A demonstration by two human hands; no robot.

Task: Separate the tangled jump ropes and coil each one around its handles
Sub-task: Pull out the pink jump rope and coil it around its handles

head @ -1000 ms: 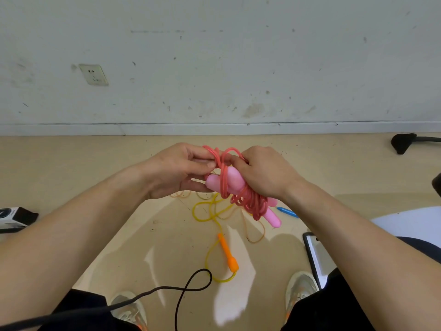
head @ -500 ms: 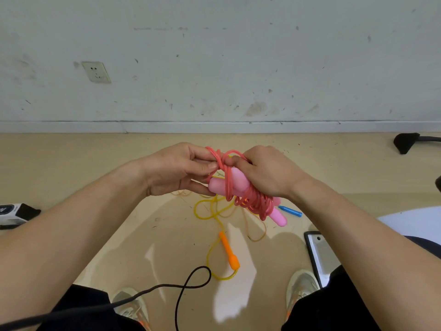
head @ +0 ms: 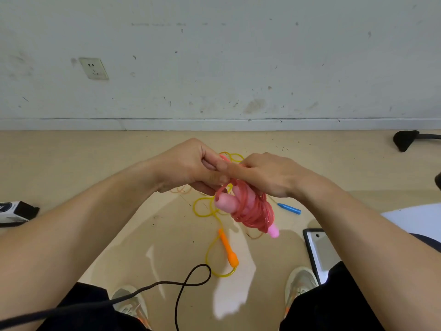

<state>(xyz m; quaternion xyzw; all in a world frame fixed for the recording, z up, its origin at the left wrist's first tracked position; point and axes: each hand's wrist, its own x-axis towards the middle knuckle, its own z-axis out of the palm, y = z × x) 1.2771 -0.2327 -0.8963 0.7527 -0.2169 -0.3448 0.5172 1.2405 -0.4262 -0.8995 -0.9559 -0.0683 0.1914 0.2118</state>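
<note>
The right hand [head: 267,175] curls over the top of the pink jump rope [head: 250,209], a pair of chunky pale-pink plastic handles wound thick with glossy red-pink cord. The bundle hangs just under its palm, slanting down toward the person. The left hand [head: 191,168] meets the right at the fingertips, fingers bent, and seems to pinch a loose loop of that cord just above the bundle. This rope looks nearly coiled, with only the free end to secure.

Beneath both hands, on the floor, the yellow jump rope [head: 222,275], a thin translucent yellow cord with an orange plastic handle [head: 228,249], sprawls uncoiled. A blue plastic handle [head: 288,208] lies under the right wrist, its cord loose too. Both likely remain to be done.
</note>
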